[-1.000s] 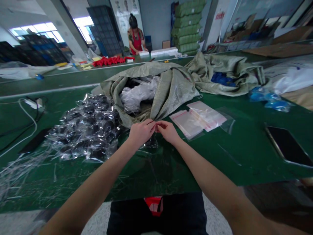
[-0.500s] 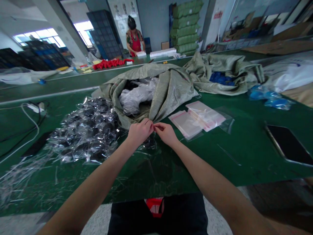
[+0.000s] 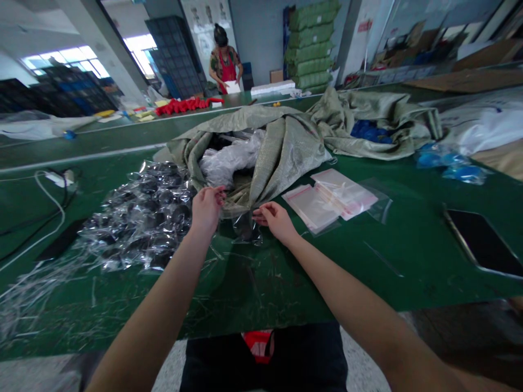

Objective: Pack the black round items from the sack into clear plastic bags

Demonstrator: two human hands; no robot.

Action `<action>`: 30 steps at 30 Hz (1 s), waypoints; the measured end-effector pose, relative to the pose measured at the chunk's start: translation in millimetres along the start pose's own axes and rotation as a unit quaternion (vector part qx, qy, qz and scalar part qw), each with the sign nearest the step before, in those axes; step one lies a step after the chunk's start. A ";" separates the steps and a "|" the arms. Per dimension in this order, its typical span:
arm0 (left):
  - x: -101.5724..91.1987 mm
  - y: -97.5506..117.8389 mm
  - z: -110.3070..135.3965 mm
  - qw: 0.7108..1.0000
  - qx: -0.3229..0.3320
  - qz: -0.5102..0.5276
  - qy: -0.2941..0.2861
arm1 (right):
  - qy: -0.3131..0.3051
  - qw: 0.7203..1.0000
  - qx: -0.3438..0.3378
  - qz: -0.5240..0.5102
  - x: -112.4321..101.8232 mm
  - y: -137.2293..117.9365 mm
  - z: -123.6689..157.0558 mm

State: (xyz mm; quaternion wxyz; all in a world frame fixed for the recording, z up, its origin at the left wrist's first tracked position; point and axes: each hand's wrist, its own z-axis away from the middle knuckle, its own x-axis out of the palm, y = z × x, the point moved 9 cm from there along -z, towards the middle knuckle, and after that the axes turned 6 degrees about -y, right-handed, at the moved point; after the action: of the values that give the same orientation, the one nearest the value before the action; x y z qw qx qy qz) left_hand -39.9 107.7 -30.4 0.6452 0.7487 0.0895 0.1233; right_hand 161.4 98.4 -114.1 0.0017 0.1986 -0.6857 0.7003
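Your left hand [image 3: 207,209] and right hand [image 3: 275,221] look open and empty, with the crumpled clear plastic wrap [image 3: 246,228] between them, nearer the right; its long axis is hard to call.

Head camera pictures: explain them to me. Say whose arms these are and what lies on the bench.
There is no machine here. One camera worn on a person's head looks down, so the two bare arms are that person's own. The left hand is open at the edge of a woven sack; the right hand is beside a scrap of clear plastic. Neither clearly holds anything. On the green workbench lie a heap of dark items in clear bags, flat clear bags with red strips and a dark phone or tablet. A co-worker in a red apron stands farther off.
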 end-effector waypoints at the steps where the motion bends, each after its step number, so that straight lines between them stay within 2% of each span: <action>1: -8.9 -0.7 -2.4 0.997 -0.019 0.074 0.014 | 0.001 1.000 0.011 -0.010 0.2 2.3 -0.1; 4: -34.4 6.9 -4.2 0.980 -0.033 0.196 0.032 | 0.003 0.999 0.024 -0.025 0.7 3.5 0.4; 6: -45.5 11.5 0.2 0.978 -0.038 0.204 0.015 | 0.002 0.999 0.026 -0.028 0.8 2.8 0.7; 8: -46.2 6.2 9.8 0.985 -0.072 0.151 -0.032 | 0.001 0.999 0.026 -0.025 0.4 2.2 0.6; 11: -33.1 -17.4 30.3 0.980 -0.139 -0.040 -0.139 | 0.003 0.999 0.028 -0.019 -0.6 2.4 0.3; 12: -28.3 -23.9 35.4 0.969 -0.137 -0.115 -0.169 | 0.003 0.999 0.029 -0.018 -0.6 2.5 0.3; 14: -20.1 -30.3 39.2 0.946 -0.092 -0.239 -0.199 | 0.001 0.999 0.030 -0.016 0.1 2.3 0.4; 16: -13.5 -32.7 37.4 0.933 -0.042 -0.295 -0.204 | -0.005 0.999 0.029 -0.014 1.2 0.9 0.5; 19: -8.5 -39.1 30.9 0.928 -0.012 -0.304 -0.214 | -0.011 0.999 0.029 -0.013 0.0 -1.4 0.1; 23: -10.4 -47.2 26.0 0.925 -0.009 -0.305 -0.225 | -0.005 0.999 0.048 0.016 -11.2 1.2 -1.7; 26: -13.8 -49.5 26.4 0.927 -0.008 -0.302 -0.222 | -0.027 0.993 0.046 0.104 -16.1 3.1 -3.9; 30: -16.0 -50.4 26.8 0.922 0.003 -0.312 -0.228 | -0.055 0.974 0.001 0.220 -14.7 -0.2 -6.1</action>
State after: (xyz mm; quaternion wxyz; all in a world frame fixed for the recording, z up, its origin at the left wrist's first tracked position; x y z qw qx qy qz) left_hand -45.9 85.4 -84.9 0.6517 0.6927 0.1697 -0.2582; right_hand 173.3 108.3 -117.9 -0.1902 0.0814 -0.7107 0.6724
